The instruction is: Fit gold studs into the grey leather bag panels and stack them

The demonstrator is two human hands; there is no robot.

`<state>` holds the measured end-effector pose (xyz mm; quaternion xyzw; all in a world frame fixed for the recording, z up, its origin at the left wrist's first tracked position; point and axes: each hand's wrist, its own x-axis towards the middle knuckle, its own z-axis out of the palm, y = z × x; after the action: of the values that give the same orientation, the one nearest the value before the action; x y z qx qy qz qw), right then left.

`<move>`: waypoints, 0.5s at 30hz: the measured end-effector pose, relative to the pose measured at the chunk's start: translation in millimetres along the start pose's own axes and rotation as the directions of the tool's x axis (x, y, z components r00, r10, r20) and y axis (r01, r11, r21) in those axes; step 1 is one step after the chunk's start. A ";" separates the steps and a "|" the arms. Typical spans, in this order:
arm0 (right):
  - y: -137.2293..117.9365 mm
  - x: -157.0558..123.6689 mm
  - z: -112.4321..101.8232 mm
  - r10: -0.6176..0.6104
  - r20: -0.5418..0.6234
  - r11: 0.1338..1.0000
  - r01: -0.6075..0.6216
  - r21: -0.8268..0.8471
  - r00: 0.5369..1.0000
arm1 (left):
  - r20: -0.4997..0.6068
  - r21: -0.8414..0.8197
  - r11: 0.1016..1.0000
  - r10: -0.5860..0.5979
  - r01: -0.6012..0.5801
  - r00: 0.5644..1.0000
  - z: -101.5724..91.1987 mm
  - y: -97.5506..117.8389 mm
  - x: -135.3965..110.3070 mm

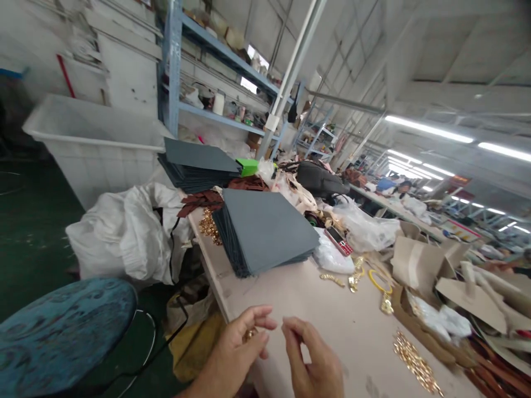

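My left hand (236, 345) is half curled over the near edge of the table, with a small gold-coloured metal piece (250, 334) cupped in its palm. Thumb and fingers of my right hand (315, 362) are pinched together just to the right. Whatever the pinch holds, if anything, is too small to make out. The fingertips of both hands face each other with a narrow gap between them. Beyond them lies a stack of dark grey rectangular sheets (274, 229). A heap of gold metal pieces (416, 362) lies to the right of my right hand.
Another stack of grey sheets (199, 157) sits farther back. On the pale table (290, 298) are a red phone (338, 241), gold chains, a yellow ring (378, 281), plastic bags and an open cardboard box (415, 326). A blue stool (70, 331) and white sack (124, 232) stand left.
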<state>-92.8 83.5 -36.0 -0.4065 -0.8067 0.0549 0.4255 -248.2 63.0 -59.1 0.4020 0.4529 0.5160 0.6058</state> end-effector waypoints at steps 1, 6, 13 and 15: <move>-2.6 14.3 2.7 -0.064 -0.001 0.998 0.064 -0.022 0.998 | -0.049 -0.032 0.999 0.003 -0.004 0.999 -5.7 6.9 1.3; -13.7 64.1 32.0 -0.253 -0.003 0.934 0.244 -0.262 0.967 | -0.244 -0.078 0.994 0.054 -0.075 0.968 -28.1 28.3 7.3; -17.8 84.4 49.4 -0.311 0.018 0.886 0.296 -0.358 0.950 | -0.247 -0.068 0.993 0.077 -0.096 0.966 -36.2 23.9 10.1; -17.7 84.0 40.6 -0.298 0.001 0.905 0.283 -0.317 0.955 | -0.242 -0.081 0.989 0.101 -0.124 0.965 -35.0 24.9 9.3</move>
<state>-159.1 141.2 0.0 -0.3454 -0.8462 -0.1476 0.3781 -287.8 76.5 -45.9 0.3332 0.4734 0.6150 0.5354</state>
